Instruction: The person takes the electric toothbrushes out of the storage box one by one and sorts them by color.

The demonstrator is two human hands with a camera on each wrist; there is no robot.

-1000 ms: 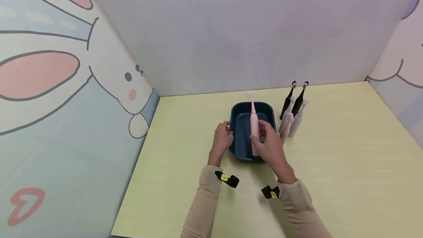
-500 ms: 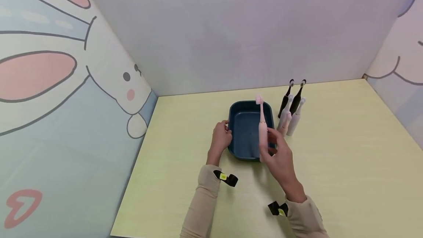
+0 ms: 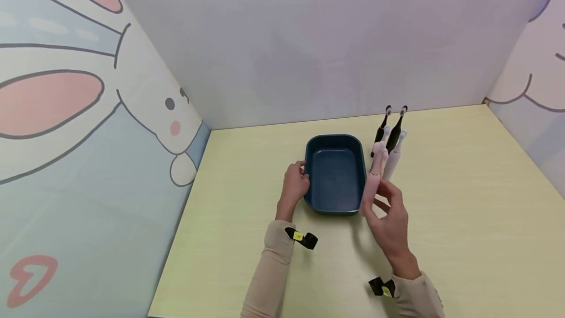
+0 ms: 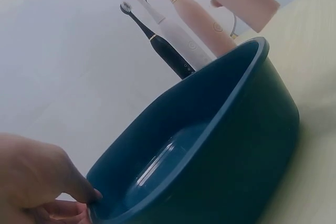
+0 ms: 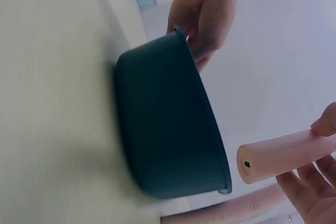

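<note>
My left hand [image 3: 295,183] grips the left rim of a dark blue plastic bin [image 3: 334,180]; in the left wrist view the thumb hooks over the rim. To the bin's right, my right hand [image 3: 392,217] holds a pink electric toothbrush [image 3: 371,190] by its handle, between thumb and fingers, head up. The handle's round base [image 5: 244,164] shows in the right wrist view, beyond the bin's rim. Behind the held toothbrush, a second pink toothbrush [image 4: 205,24] stands upright, largely covered by it in the head view.
Two black toothbrushes [image 3: 396,135] and two pale lavender ones [image 3: 394,158] stand upright behind my right hand, grouped closely. The pale yellow table [image 3: 247,171] meets a grey wall [image 3: 309,48] at the back. Rabbit-print panels [image 3: 66,200] flank the table.
My right hand has carried the pink toothbrush from above the bin out to the right, past its rim, tilting it rightward. The left hand stays at the bin's left rim.
</note>
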